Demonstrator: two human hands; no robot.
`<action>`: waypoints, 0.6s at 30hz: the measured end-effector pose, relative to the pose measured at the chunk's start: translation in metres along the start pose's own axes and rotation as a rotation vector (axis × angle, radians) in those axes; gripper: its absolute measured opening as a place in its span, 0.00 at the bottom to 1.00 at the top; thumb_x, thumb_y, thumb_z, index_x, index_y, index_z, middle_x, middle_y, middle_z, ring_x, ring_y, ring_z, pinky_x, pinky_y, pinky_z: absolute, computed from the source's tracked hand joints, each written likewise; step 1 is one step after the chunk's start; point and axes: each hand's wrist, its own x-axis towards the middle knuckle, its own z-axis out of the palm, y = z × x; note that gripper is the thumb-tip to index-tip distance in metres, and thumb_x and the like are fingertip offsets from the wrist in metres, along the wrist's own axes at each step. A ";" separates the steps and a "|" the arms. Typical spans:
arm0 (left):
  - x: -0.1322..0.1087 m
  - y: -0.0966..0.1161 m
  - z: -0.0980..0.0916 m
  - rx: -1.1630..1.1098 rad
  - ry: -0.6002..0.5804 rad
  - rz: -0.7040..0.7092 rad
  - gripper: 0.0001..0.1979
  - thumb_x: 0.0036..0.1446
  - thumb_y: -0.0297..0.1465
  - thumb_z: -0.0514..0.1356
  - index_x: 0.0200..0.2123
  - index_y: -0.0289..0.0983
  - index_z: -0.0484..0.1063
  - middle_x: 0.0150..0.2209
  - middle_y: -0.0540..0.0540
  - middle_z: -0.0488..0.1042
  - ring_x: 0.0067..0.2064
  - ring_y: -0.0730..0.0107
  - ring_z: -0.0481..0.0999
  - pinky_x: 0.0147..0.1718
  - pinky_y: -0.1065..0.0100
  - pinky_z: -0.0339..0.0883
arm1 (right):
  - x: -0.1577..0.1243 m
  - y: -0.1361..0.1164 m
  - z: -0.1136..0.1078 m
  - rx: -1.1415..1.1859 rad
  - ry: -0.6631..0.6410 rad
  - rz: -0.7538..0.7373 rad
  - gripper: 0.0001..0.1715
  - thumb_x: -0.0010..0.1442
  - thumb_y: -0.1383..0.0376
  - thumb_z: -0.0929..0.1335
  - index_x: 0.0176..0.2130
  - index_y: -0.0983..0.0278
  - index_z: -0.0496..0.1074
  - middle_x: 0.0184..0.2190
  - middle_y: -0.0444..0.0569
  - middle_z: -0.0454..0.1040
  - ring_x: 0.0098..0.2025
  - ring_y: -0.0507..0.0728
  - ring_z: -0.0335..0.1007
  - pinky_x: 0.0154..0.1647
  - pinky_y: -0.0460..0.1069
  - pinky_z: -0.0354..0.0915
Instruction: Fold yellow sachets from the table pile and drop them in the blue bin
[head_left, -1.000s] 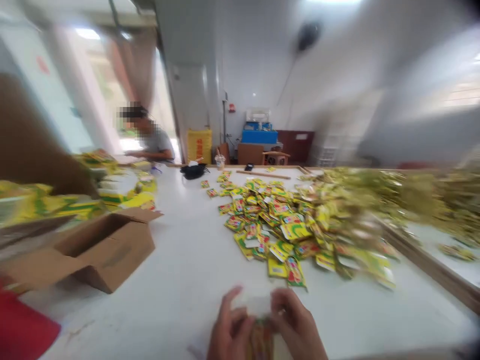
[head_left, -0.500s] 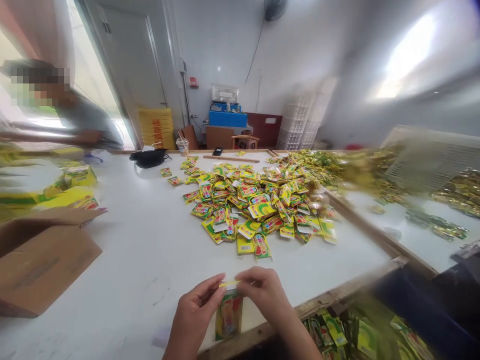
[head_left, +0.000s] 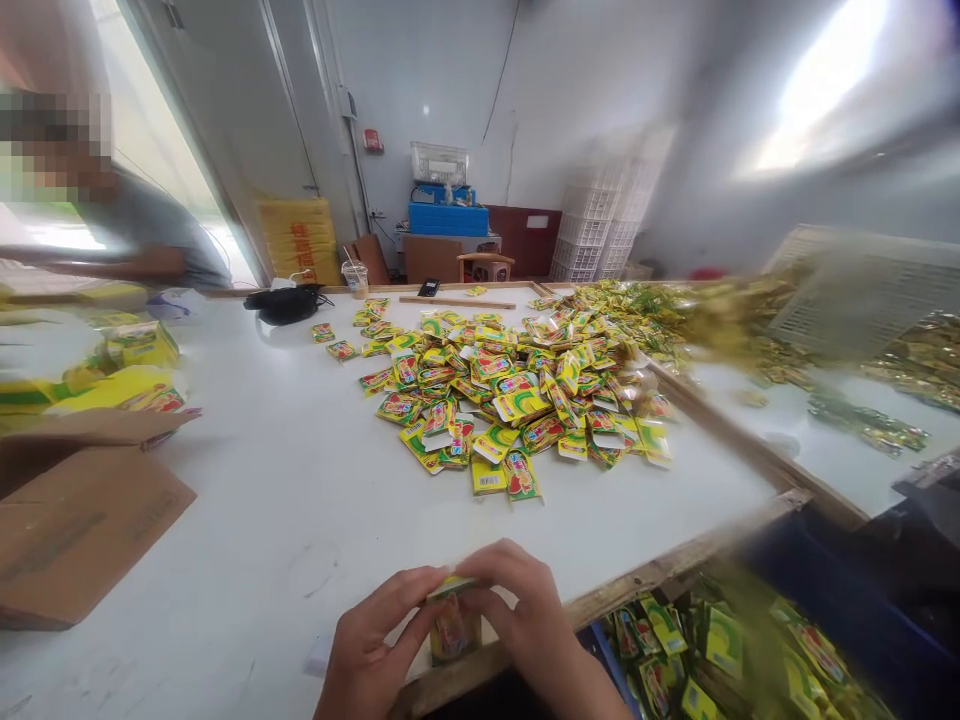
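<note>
At the table's near edge, my left hand (head_left: 382,640) and my right hand (head_left: 521,620) pinch the top end of a small printed carton (head_left: 452,632) from both sides. The carton is green and yellow with a red picture and stands roughly upright, its front facing me. My fingertips press together along its top flap. Ahead of my hands lies a large heap of similar small yellow and green cartons (head_left: 495,380) on the white table (head_left: 285,500). Some of them show white end flaps.
An opened cardboard box (head_left: 90,540) stands at the left. Below the wooden table edge (head_left: 690,550) at the right, a blue bin (head_left: 870,600) holds many cartons. A wooden strip (head_left: 742,430) divides off foil packets. A person (head_left: 142,220) works at far left. A black bag (head_left: 285,303) lies behind.
The carton's white and yellow top flap stood up between my fingertips; now it is pressed down. My view has tilted slightly downward.
</note>
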 end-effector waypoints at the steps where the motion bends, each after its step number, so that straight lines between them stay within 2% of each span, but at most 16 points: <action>1: -0.001 0.000 -0.001 0.003 -0.021 0.030 0.17 0.57 0.29 0.64 0.50 0.48 0.76 0.46 0.49 0.80 0.45 0.63 0.80 0.47 0.68 0.74 | -0.001 -0.001 0.001 0.010 0.001 -0.014 0.18 0.56 0.76 0.71 0.42 0.57 0.78 0.37 0.46 0.75 0.40 0.55 0.73 0.43 0.47 0.68; 7: -0.006 0.003 0.003 -0.057 -0.077 0.098 0.16 0.58 0.24 0.62 0.47 0.47 0.76 0.47 0.48 0.78 0.47 0.63 0.78 0.48 0.66 0.73 | -0.014 0.004 0.004 0.049 0.018 -0.052 0.16 0.60 0.74 0.69 0.42 0.56 0.78 0.41 0.47 0.74 0.44 0.55 0.71 0.46 0.48 0.67; 11: -0.013 0.010 0.011 -0.124 -0.083 0.065 0.11 0.59 0.25 0.60 0.44 0.44 0.75 0.46 0.47 0.78 0.46 0.63 0.78 0.46 0.67 0.73 | -0.017 0.006 0.013 0.054 0.033 -0.081 0.13 0.63 0.71 0.66 0.41 0.56 0.78 0.41 0.48 0.73 0.40 0.55 0.72 0.40 0.47 0.69; 13: -0.010 0.013 0.011 -0.116 -0.129 0.022 0.11 0.61 0.27 0.59 0.46 0.45 0.74 0.46 0.47 0.78 0.46 0.63 0.79 0.45 0.67 0.74 | -0.015 0.003 0.008 0.081 0.084 -0.062 0.10 0.62 0.69 0.67 0.38 0.57 0.78 0.38 0.48 0.74 0.40 0.56 0.72 0.40 0.48 0.70; 15: 0.006 0.014 0.007 -0.053 -0.198 -0.001 0.17 0.63 0.31 0.57 0.55 0.47 0.69 0.47 0.47 0.79 0.47 0.64 0.78 0.47 0.66 0.73 | -0.017 -0.002 -0.018 0.092 0.200 0.002 0.05 0.60 0.66 0.70 0.36 0.58 0.78 0.36 0.48 0.76 0.41 0.57 0.74 0.42 0.49 0.70; 16: 0.021 0.013 0.006 0.010 -0.202 -0.004 0.20 0.64 0.32 0.56 0.59 0.48 0.65 0.47 0.47 0.79 0.48 0.64 0.78 0.48 0.66 0.72 | -0.022 -0.003 -0.039 0.080 0.281 0.045 0.04 0.59 0.64 0.70 0.36 0.58 0.78 0.37 0.48 0.77 0.41 0.59 0.74 0.43 0.50 0.71; 18: 0.061 0.008 0.006 0.170 -0.121 -0.015 0.23 0.63 0.35 0.56 0.62 0.47 0.62 0.50 0.46 0.77 0.50 0.62 0.77 0.50 0.63 0.71 | -0.043 -0.004 -0.098 -0.007 0.485 0.140 0.07 0.56 0.61 0.72 0.37 0.58 0.78 0.38 0.49 0.79 0.41 0.61 0.76 0.40 0.49 0.73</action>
